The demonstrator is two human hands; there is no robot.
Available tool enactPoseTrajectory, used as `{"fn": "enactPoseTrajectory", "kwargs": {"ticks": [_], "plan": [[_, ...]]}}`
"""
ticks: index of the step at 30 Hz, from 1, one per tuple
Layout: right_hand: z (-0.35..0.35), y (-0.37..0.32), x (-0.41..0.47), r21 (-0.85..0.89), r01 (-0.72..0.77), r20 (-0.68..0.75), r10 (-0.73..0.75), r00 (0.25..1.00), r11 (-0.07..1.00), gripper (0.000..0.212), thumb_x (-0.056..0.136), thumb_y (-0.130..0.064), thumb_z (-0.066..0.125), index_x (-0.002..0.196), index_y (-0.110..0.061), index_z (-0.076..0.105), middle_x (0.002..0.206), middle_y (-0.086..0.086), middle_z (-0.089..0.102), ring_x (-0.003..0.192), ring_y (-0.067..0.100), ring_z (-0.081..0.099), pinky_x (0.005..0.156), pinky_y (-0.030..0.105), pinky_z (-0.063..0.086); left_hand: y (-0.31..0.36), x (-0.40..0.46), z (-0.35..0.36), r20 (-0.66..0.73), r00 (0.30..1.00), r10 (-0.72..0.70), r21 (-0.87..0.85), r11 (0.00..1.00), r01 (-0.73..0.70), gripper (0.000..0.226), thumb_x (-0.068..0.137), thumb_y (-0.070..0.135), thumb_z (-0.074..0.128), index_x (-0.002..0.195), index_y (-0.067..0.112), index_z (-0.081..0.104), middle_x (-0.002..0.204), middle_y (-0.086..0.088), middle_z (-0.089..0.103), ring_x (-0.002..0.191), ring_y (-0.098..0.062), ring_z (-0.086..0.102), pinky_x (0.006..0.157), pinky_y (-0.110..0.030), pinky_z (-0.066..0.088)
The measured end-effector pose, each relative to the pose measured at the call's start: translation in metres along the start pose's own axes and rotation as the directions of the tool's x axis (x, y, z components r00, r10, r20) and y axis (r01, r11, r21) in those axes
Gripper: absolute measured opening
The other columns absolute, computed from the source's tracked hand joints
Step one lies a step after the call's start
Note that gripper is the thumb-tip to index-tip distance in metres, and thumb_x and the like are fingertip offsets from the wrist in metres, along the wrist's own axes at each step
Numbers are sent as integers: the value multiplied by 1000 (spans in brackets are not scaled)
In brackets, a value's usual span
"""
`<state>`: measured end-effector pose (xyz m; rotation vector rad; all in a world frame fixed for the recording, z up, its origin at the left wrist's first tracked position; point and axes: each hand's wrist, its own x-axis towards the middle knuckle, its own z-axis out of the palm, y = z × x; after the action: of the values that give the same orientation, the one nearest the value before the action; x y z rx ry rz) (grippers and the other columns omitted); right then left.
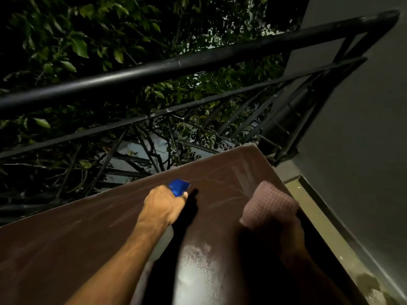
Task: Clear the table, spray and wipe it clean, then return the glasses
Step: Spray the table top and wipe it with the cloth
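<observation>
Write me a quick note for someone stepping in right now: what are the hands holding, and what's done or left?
Left hand: gripping the spray bottle, blue nozzle aimed over the table.
Right hand: holding the checked cloth above the table's right side.
Done: table cleared; spray droplets and streaks show on it.
Left: finish spraying, wipe dry, return the glasses, which are out of view.
</observation>
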<state>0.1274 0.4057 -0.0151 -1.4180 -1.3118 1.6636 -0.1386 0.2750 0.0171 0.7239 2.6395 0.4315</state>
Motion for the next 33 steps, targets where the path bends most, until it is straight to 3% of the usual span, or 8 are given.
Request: {"fn": "enactPoseTrajectory", "kwargs": {"ticks": [5, 8, 11, 14, 18, 23, 27, 33], "plan": [[7, -33, 56, -121, 263, 75, -256, 964, 957, 38, 107, -34, 46, 138, -20, 62, 140, -4, 64, 130, 10, 58, 92, 10, 50, 11, 3, 9, 52, 998, -21, -3, 1000, 21, 65, 57, 76, 42, 66, 13, 57, 69, -5, 64, 61, -22, 59, 60, -28, 41], [19, -19, 93, -738, 510, 426, -280, 860, 442, 60, 99, -23, 33, 158, -12, 31, 167, 6, 25, 155, 21, 21, 126, 39, 21, 18, 2, 14, 68, 998, -8, -21, 1000, 10, 68, 50, 78, 37, 65, 15, 55, 66, -3, 60, 59, -23, 58, 59, -28, 39], [41, 11, 88, -887, 456, 449, -90, 889, 74, 70, 98, -28, 43, 161, -11, 18, 169, 16, 9, 155, 41, 7, 125, 55, 1, 23, 8, 20, 69, 998, -10, -5, 1000, 10, 58, 63, 72, 48, 70, 15, 57, 74, -7, 64, 67, -27, 61, 61, -28, 40], [58, 42, 45, -820, 564, 534, -221, 816, 100, 82, 79, -45, 69, 150, -8, 47, 160, 20, 35, 147, 47, 31, 120, 65, 14, 29, 16, 26, 44, 999, -17, -20, 1000, 18, 46, 72, 61, 58, 70, 14, 56, 78, -9, 66, 71, -30, 62, 62, -28, 41], [66, 84, 4, -666, 745, 736, -136, 663, 30, 98, 76, -87, 46, 149, -21, 46, 162, 8, 37, 152, 37, 22, 116, 62, 19, 38, 23, 33, 26, 1000, 5, -52, 999, -3, 43, 75, 55, 63, 65, 14, 55, 71, -6, 65, 66, -28, 62, 56, -27, 38], [61, 46, 80, -824, 564, 521, -309, 796, 63, 89, 70, -65, 78, 134, -5, 62, 152, 20, 47, 143, 48, 34, 118, 64, 22, 47, 29, 39, -22, 999, 34, -63, 997, -36, 40, 76, 56, 63, 64, 19, 52, 62, 6, 56, 57, -15, 55, 55, -26, 37], [45, 10, 140, -899, 389, 342, -233, 910, 201, 63, 95, -53, 57, 132, -1, 58, 158, 24, 37, 149, 46, 21, 122, 52, 3, 56, 39, 42, -59, 998, 29, -25, 999, -30, 42, 75, 55, 62, 68, 14, 60, 68, -2, 62, 58, -21, 55, 55, -24, 37], [34, 15, 145, -829, 551, 472, -409, 781, 96, 43, 90, -38, 46, 97, 1, 65, 110, 28, 65, 108, 49, 60, 100, 62, 44, 59, 54, 46, -38, 999, -23, 14, 1000, 23, 36, 76, 50, 62, 72, 14, 60, 71, -2, 60, 56, -13, 52, 56, -26, 38]]}}
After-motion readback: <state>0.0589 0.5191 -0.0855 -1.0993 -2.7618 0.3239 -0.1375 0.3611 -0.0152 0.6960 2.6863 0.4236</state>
